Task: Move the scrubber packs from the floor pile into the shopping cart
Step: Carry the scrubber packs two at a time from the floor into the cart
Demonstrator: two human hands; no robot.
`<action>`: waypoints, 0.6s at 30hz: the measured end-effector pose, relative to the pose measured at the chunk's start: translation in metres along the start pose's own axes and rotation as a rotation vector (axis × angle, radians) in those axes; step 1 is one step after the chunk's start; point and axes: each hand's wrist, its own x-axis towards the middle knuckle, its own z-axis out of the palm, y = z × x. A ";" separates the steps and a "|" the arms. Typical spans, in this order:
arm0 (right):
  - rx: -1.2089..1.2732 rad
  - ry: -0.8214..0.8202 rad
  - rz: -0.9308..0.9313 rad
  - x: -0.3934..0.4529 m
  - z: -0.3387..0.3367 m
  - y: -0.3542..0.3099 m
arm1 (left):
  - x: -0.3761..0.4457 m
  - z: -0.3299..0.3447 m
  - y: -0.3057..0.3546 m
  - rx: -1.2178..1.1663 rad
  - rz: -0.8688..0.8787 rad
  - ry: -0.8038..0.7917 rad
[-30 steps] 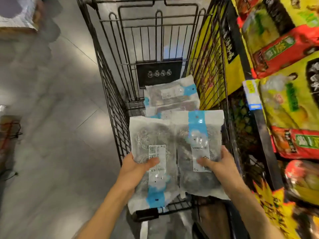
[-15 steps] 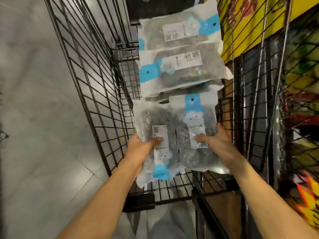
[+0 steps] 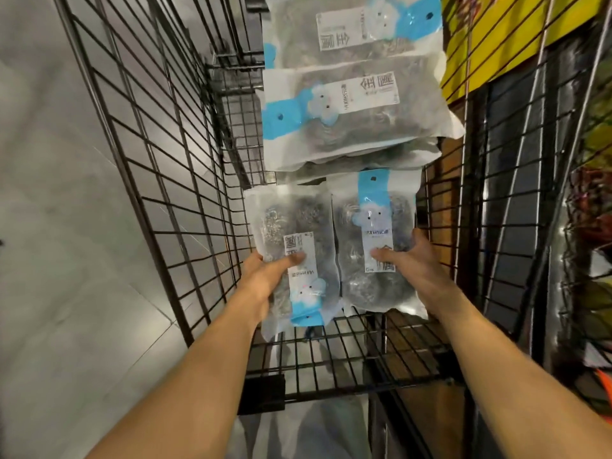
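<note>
The left hand (image 3: 265, 276) holds one scrubber pack (image 3: 294, 260), and the right hand (image 3: 414, 263) holds another pack (image 3: 374, 240). Both packs point long-way to the far stacked packs (image 3: 354, 111), low inside the cart (image 3: 172, 160), above its bottom.

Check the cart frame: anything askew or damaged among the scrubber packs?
No damage visible. One oddity: the left hand holds its pack blue header down, while the right hand's pack is header up. The stacked packs in the cart lie sideways, unevenly overlapped.
</note>
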 end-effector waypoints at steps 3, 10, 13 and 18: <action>-0.064 0.050 0.018 0.007 0.002 0.003 | 0.008 0.000 0.001 0.056 0.073 0.068; -0.230 0.203 -0.042 -0.012 -0.002 -0.015 | -0.011 -0.006 0.022 0.417 0.343 0.266; -0.278 0.234 -0.118 -0.035 -0.012 -0.041 | -0.047 -0.005 0.053 0.575 0.508 0.291; -0.348 0.218 -0.298 -0.096 -0.029 -0.098 | -0.128 -0.006 0.110 0.884 0.783 0.170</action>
